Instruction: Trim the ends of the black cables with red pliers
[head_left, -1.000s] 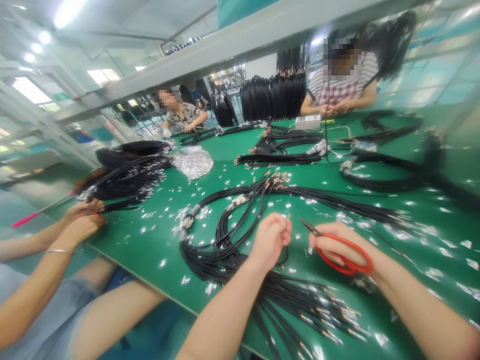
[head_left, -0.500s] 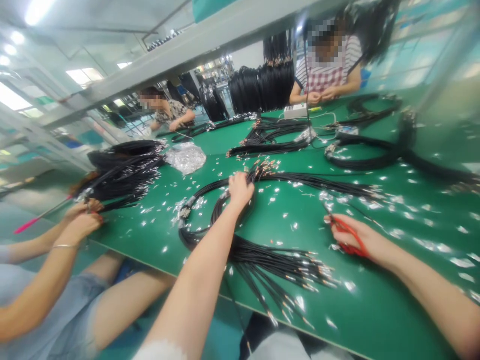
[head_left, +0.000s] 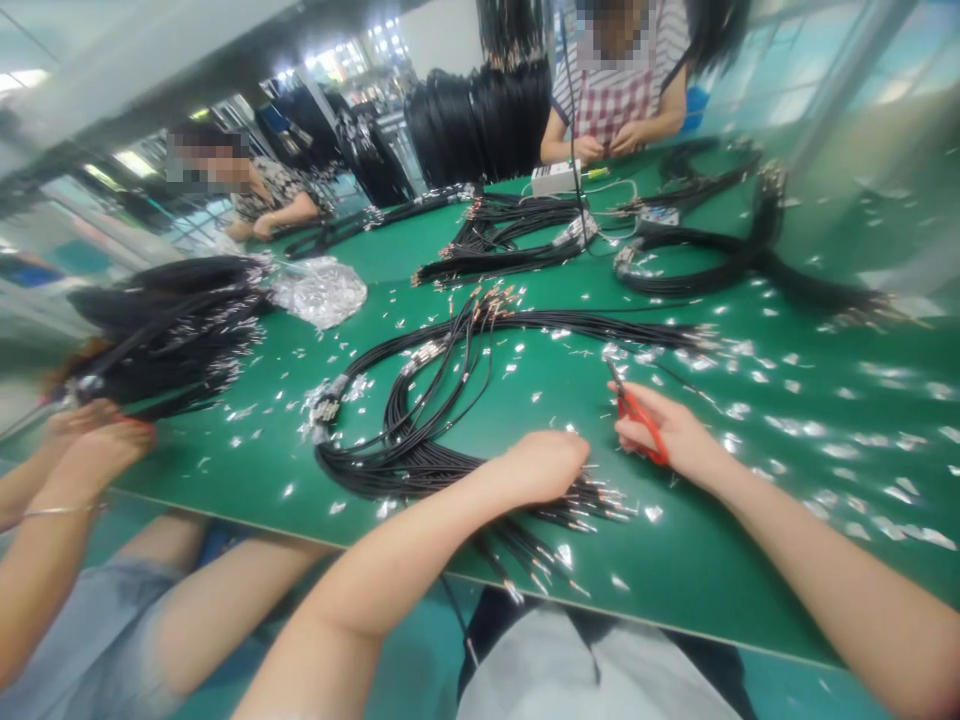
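Observation:
My left hand [head_left: 546,465] lies closed over the near ends of a bundle of thin black cables [head_left: 420,450] on the green table [head_left: 750,540]. The cable ends with metal tips [head_left: 592,500] fan out just right of that hand. What its fingers grip is hidden under the hand. My right hand [head_left: 671,435] is closed on red-handled scissors [head_left: 637,415], blades pointing up and away, a short gap right of the left hand.
Small silver scraps litter the table. More cable bundles [head_left: 510,245] and a clear bag of parts [head_left: 319,292] lie farther back. A co-worker's hands [head_left: 90,440] work at the left beside a black cable pile [head_left: 165,330]. Two other people sit at the far side.
My left hand pulled back from the far cable loop to the near cable ends. My right hand with the scissors shifted left and closer to it. The view tilted down.

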